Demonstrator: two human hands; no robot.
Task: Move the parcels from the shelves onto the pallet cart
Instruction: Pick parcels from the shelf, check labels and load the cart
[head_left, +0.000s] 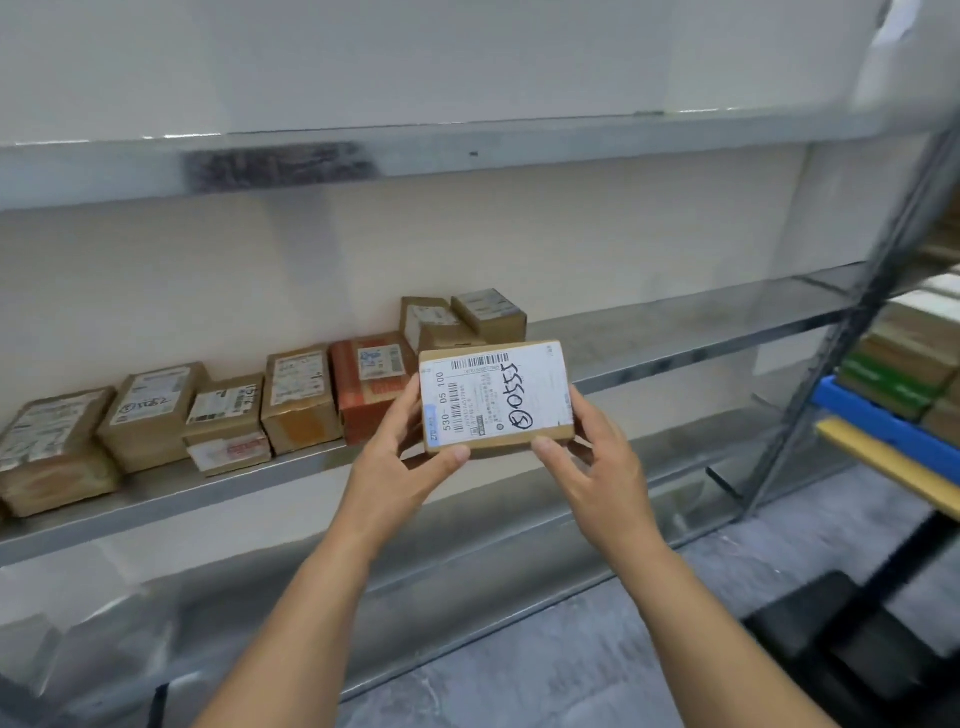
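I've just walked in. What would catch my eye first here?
A small cardboard parcel with a big white label, gripped in the centre by the left hand and right hand. Behind it, a row of brown parcels sits on the metal shelf, toward the left.

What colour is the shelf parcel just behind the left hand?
The shelf parcel is reddish-orange; head view.

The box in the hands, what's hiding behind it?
Behind the held box sit a red parcel and small brown boxes on the shelf. The box covers parts of them, so anything directly behind it cannot be seen.
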